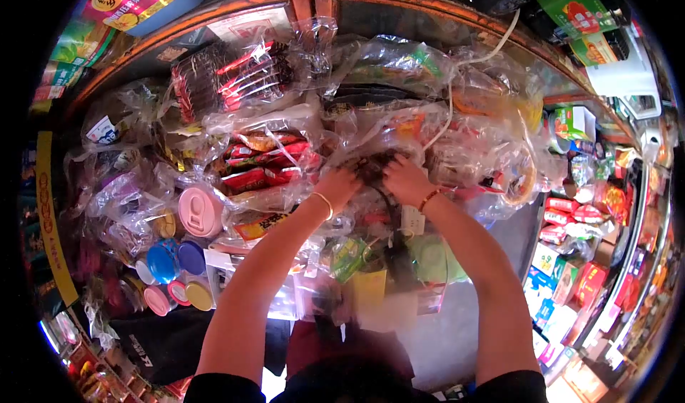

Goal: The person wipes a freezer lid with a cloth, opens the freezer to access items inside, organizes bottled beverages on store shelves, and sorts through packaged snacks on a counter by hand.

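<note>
My left hand (338,187), with a gold bangle at the wrist, has its fingers curled into a clear plastic bag (365,144) at the middle of the pile. From the other side my right hand (409,180), wearing a beaded bracelet, grips the same bag. Dark contents (372,166) show between the two hands; their kind is unclear. A dark strap-like strip (391,207) hangs just below the fingers. Left of my left hand lie red snack packets (267,164) in clear plastic.
A pink-lidded jar (200,212) and several round lids, one of them blue (163,260), sit at the left. A white cord (450,107) crosses the bags. Wooden-framed cabinet doors (399,9) stand behind; packaged goods (571,217) fill the right side.
</note>
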Motion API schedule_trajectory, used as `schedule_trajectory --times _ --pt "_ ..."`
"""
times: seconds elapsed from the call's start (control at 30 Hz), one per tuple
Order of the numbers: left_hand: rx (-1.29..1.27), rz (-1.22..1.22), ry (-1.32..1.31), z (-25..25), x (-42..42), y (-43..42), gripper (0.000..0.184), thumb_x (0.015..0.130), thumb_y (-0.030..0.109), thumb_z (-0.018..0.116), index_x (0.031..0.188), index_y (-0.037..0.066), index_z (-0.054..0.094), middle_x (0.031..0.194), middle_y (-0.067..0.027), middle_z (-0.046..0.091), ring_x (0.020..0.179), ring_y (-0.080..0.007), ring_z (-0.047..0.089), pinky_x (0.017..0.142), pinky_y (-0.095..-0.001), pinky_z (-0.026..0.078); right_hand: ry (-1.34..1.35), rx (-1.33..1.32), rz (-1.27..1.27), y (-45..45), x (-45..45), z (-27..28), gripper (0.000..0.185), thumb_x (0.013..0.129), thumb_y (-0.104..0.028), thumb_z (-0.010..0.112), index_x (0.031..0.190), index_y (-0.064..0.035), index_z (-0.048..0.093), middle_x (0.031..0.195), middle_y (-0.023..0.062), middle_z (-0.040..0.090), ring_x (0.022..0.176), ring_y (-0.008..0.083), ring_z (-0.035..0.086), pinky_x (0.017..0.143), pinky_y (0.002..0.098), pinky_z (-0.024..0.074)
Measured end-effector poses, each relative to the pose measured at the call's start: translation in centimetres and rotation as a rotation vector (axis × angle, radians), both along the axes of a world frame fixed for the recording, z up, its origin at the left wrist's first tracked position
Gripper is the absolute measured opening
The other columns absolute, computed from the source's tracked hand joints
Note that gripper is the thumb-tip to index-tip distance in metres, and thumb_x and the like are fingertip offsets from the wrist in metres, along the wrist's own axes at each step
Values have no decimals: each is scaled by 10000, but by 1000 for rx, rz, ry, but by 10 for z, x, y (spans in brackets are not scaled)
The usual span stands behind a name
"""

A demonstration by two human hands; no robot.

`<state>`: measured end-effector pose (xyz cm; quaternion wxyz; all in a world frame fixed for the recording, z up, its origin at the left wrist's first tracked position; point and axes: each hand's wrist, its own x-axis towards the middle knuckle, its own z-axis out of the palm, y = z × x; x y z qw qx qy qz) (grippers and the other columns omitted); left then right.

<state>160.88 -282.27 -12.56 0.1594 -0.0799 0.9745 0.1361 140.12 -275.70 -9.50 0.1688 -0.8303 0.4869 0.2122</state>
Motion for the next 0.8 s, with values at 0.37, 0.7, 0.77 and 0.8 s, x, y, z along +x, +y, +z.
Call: schedule_trajectory --times 0.37,0.7,0.77,0.8 --pt "-1 321 -14 -11 -13 69 237 764 123 521 968 42 609 1009 -121 564 912 -269 557 819 -392 436 -117 -444 -268 69 36 -64 157 819 -136 515 840 -69 655 831 123 628 858 265 602 750 377 459" --pt "91 716 505 19 17 56 537 782 103 579 1289 58 407 1158 -176 534 1005 -351 520 867 -433 414 -760 -217 -1038 43 -2 -19 139 804 -86 555 890 -33 650 826 156 640 807 351 599 712 424 474" --pt "288 902 637 14 13 59 601 785 214 649 1301 63 382 1134 -185 551 989 -370 536 852 -444 427 -706 -222 -923 39 -5 -19 144 827 -114 551 875 -23 652 894 172 629 843 338 584 733 423 469" --pt "284 904 645 16 7 57 601 785 214 649 1301 63 382 1134 -185 551 989 -370 536 852 -444 427 -705 -227 -916 41 -4 -18 144 827 -114 551 875 -23 652 894 172 629 843 338 584 733 423 469"
